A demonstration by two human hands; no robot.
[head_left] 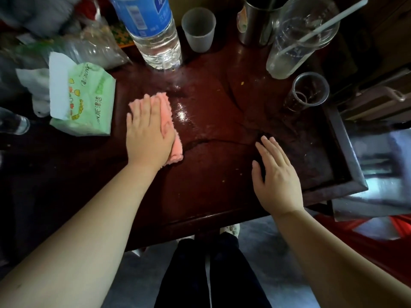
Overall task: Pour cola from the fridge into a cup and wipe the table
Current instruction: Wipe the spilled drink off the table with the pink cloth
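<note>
A pink cloth (168, 121) lies flat on the dark red wooden table (211, 185), and my left hand (146, 132) presses down on it with fingers spread. A wet shiny streak shows just right of the cloth. My right hand (274, 174) rests flat on the table's right half, fingers apart, holding nothing. At the right stands a clear cup (305, 92) holding dark cola. A frosted empty cup (198, 30) stands at the back.
A green tissue pack (89, 101) lies left of the cloth. A big water bottle (153, 34) stands behind it. At the back right are a tall glass with a straw (298, 41) and a metal can (258, 23). Plastic bags crowd the back left. The table's raised rim (347, 156) runs along the right.
</note>
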